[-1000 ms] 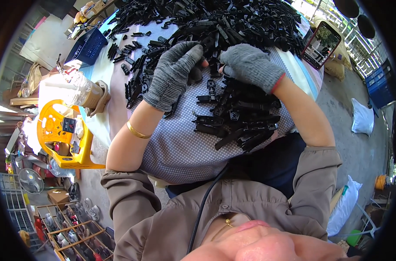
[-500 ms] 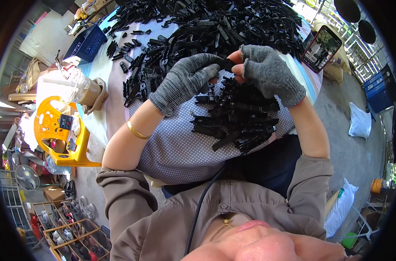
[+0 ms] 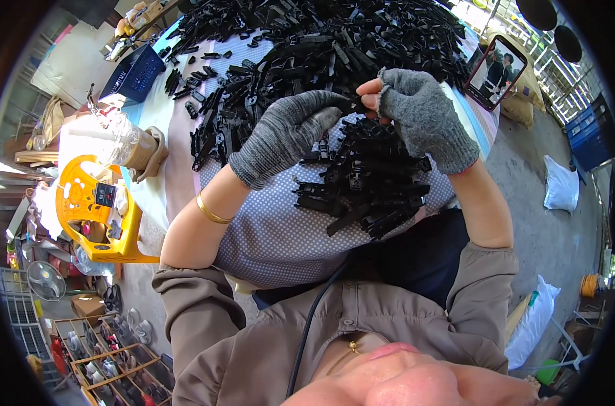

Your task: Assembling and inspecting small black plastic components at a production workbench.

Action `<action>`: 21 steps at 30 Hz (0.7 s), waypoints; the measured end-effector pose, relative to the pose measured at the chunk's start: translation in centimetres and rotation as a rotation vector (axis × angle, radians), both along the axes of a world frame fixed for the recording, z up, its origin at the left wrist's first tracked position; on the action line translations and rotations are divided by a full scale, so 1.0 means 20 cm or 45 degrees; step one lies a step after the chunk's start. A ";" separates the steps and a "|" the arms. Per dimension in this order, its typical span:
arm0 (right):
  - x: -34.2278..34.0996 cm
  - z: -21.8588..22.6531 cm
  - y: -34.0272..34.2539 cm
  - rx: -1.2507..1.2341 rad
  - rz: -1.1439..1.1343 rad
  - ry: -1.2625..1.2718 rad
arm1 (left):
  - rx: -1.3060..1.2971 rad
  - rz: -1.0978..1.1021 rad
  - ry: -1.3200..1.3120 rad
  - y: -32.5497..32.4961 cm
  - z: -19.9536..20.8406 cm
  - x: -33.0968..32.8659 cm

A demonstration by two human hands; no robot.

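Both my hands wear grey knit fingerless gloves and meet over the table. My left hand (image 3: 287, 135) is closed, pinching a small black plastic part (image 3: 351, 106) between thumb and fingers. From the other side, the bent fingertips of my right hand (image 3: 422, 115) close together at the right end of this part. Its exact shape is lost against the dark heap behind. Just below the hands, a smaller pile of black plastic pieces (image 3: 368, 179) lies on the dotted tablecloth (image 3: 267, 233). Beyond them spreads a large heap of similar black pieces (image 3: 314, 40).
A phone (image 3: 497, 73) stands at the table's right edge, its screen lit. To the left are a plastic-wrapped cup (image 3: 137, 145), a blue basket (image 3: 133, 73) and a yellow chair (image 3: 94, 203). A dark cable (image 3: 307, 325) runs down my front. White sacks (image 3: 561, 184) lie on the floor at right.
My hands stay over the same spot, with the right fingertips shifting slightly around the small black part. The picture on the phone screen is different. The whole view has tilted a little.
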State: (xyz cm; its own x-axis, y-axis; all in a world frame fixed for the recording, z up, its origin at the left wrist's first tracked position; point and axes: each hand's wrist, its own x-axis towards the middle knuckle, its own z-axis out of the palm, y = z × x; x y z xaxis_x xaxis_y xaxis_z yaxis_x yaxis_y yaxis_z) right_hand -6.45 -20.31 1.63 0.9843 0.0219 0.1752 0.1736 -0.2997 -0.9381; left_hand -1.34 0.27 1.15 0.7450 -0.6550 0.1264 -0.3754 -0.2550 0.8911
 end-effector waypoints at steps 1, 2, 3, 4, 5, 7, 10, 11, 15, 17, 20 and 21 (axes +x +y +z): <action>0.00 0.00 0.01 0.002 -0.009 0.009 | 0.020 -0.027 -0.012 0.00 0.00 0.01; -0.01 0.01 0.01 0.004 -0.018 0.019 | 0.041 -0.054 -0.024 0.01 0.00 0.01; -0.01 0.01 0.01 0.004 -0.019 0.018 | 0.040 -0.055 -0.024 0.00 -0.01 0.02; -0.01 0.02 0.02 -0.029 -0.017 0.005 | 0.027 -0.062 -0.032 0.01 -0.03 0.03; -0.01 0.02 0.03 -0.062 -0.014 -0.009 | 0.013 -0.069 -0.041 0.01 -0.04 0.03; -0.03 0.02 0.05 -0.066 -0.019 -0.047 | 0.054 -0.055 -0.018 0.01 -0.03 0.02; -0.03 0.03 0.05 -0.036 -0.004 -0.024 | 0.065 -0.060 -0.004 0.02 -0.02 0.02; -0.02 0.04 0.05 -0.003 0.016 0.037 | 0.035 -0.079 -0.014 0.02 -0.02 0.02; -0.01 0.09 -0.01 -0.355 0.217 -0.125 | 0.041 -0.149 0.062 0.00 0.05 -0.02; 0.01 0.07 0.05 0.296 0.282 -0.070 | 0.036 -0.257 -0.036 -0.03 0.05 -0.07; -0.05 0.06 0.21 0.439 0.306 -0.067 | -0.037 -0.249 -0.200 -0.04 0.02 -0.13; -0.05 0.06 0.23 0.444 0.303 -0.067 | -0.032 -0.252 -0.199 -0.03 0.02 -0.14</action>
